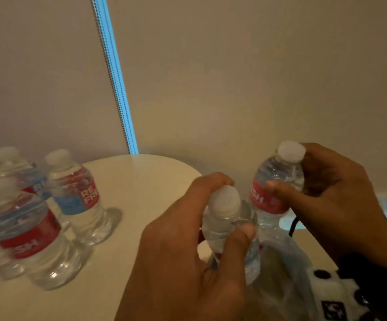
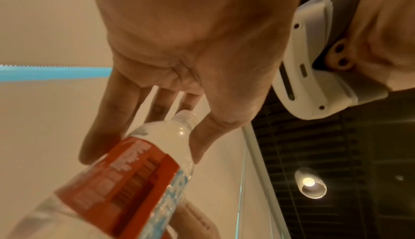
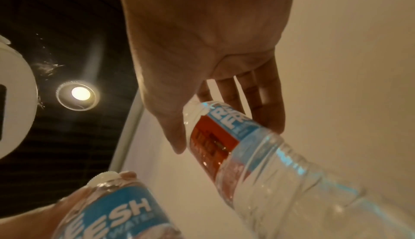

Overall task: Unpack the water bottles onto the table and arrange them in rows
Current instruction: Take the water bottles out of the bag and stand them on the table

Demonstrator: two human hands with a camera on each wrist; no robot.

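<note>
My left hand [image 1: 213, 218] grips a small clear water bottle [image 1: 227, 225] by its neck and shoulder, just past the table's right edge. In the left wrist view the same left hand [image 2: 157, 131] has fingers and thumb round the bottle [image 2: 134, 170] with its red label. My right hand [image 1: 308, 181] holds a second bottle [image 1: 278, 181] higher up, fingers round its upper body under the white cap. The right wrist view shows this right hand [image 3: 224, 118] on its bottle [image 3: 247, 150]. Several bottles [image 1: 74, 195] stand upright on the white round table [image 1: 141, 181] at the left.
A clear plastic pack wrap [image 1: 287, 258] lies below my hands at the right, with another white cap [image 1: 204, 250] showing under the left hand. A beige wall stands behind the table, with a blue strip and bead chain [image 1: 118, 89] running down it.
</note>
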